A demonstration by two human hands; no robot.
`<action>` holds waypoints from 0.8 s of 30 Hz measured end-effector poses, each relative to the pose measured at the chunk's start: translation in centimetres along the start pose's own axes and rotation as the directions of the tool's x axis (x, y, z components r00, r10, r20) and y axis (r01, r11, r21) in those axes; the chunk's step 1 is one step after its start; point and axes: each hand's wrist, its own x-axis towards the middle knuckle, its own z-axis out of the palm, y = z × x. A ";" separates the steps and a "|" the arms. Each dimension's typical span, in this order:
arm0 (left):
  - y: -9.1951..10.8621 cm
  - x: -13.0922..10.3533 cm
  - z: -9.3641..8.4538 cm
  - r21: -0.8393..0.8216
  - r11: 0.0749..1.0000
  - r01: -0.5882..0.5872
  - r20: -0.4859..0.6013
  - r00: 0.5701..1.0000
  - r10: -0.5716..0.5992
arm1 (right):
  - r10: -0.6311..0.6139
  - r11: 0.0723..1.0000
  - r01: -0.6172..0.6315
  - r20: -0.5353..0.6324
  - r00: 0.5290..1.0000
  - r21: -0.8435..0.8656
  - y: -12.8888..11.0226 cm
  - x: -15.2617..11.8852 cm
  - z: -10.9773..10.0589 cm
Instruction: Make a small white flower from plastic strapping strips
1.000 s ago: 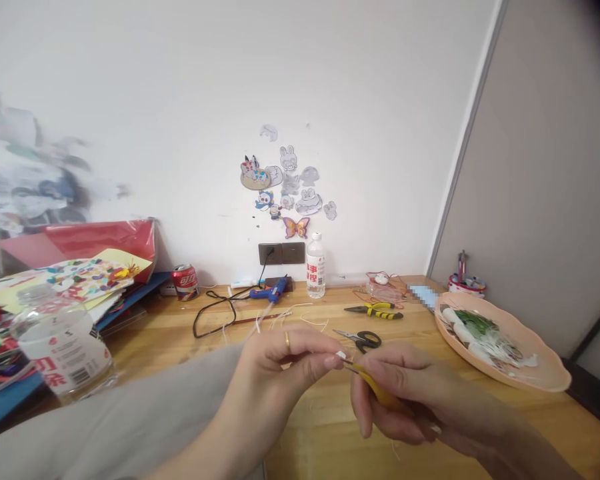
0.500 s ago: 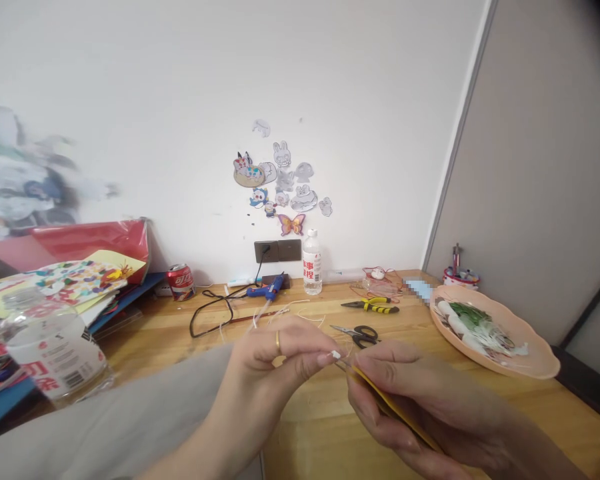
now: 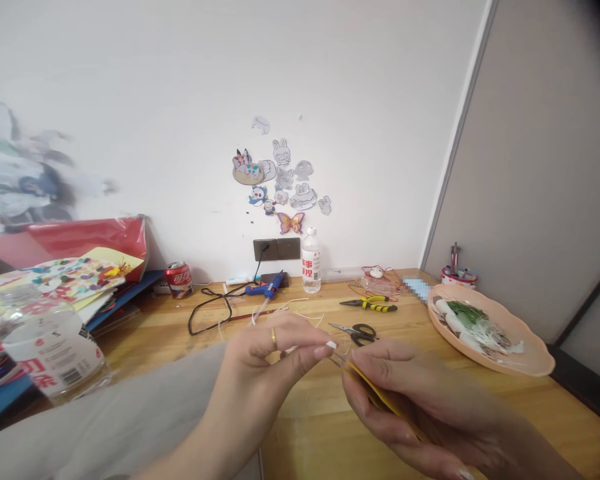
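Thumb and forefinger of my left hand [image 3: 275,360], which has a gold ring, pinch a tiny white piece [image 3: 331,345]. What the piece is made of I cannot make out. My right hand [image 3: 405,393] is closed around yellow tweezers [image 3: 373,390], whose thin metal tips point left toward the left fingertips. Whether the tips touch the white piece is too small to tell. Just beyond the hands lie black-handled scissors [image 3: 355,331], and behind those, yellow-and-black pliers [image 3: 369,304].
A peach plate [image 3: 535,360] with white and green strips stands at right. Toward the wall are a blue glue gun [image 3: 266,287] with its black cable, a water bottle [image 3: 311,263] and a red can [image 3: 179,280]. A larger bottle [image 3: 50,347] and papers [image 3: 75,280] are at left.
Both hands have shifted very slightly left in the picture, along with a small shift of the whole view. Their grips on the white piece and the tweezers look the same.
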 end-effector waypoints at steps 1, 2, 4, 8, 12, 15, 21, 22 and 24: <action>0.0 0.0 0.0 0.001 1.000 0.008 -0.013 1.000 -0.008 | 0.000 1.000 0.000 0.003 1.000 0.000 0.0 0.0 0.0; 0.0 0.1 0.1 0.002 1.000 0.014 -0.019 1.000 -0.014 | -0.004 1.000 0.004 0.005 1.000 -0.001 0.0 0.0 0.1; 0.0 0.1 0.1 0.010 1.000 0.015 -0.022 1.000 -0.014 | -0.023 1.000 0.023 -0.001 1.000 -0.001 0.0 -0.1 0.2; 0.1 0.0 0.1 0.028 1.000 0.005 -0.030 1.000 -0.004 | -0.028 1.000 0.028 -0.018 0.999 -0.011 -0.1 -0.1 0.4; 0.1 -0.1 0.1 0.019 1.000 0.006 -0.023 1.000 -0.006 | -0.019 0.999 0.019 -0.024 1.000 -0.035 -0.1 0.0 0.4; 0.1 -0.1 0.1 0.002 1.000 -0.016 0.014 1.000 0.016 | 0.000 0.998 -0.003 -0.058 0.998 -0.065 -0.4 -0.1 0.5; 0.0 0.0 0.2 0.003 0.998 -0.064 0.022 0.998 0.064 | 0.102 0.989 -0.113 -0.112 0.988 -0.092 -1.4 -0.6 0.8; -0.1 -0.1 0.2 0.001 0.998 -0.068 0.025 0.997 0.068 | 0.108 0.990 -0.117 -0.113 0.988 -0.080 -1.4 -0.6 0.9; -0.1 -0.1 0.1 -0.010 0.997 -0.079 0.030 0.996 0.079 | 0.120 0.991 -0.125 -0.112 0.986 -0.046 -1.3 -0.6 0.9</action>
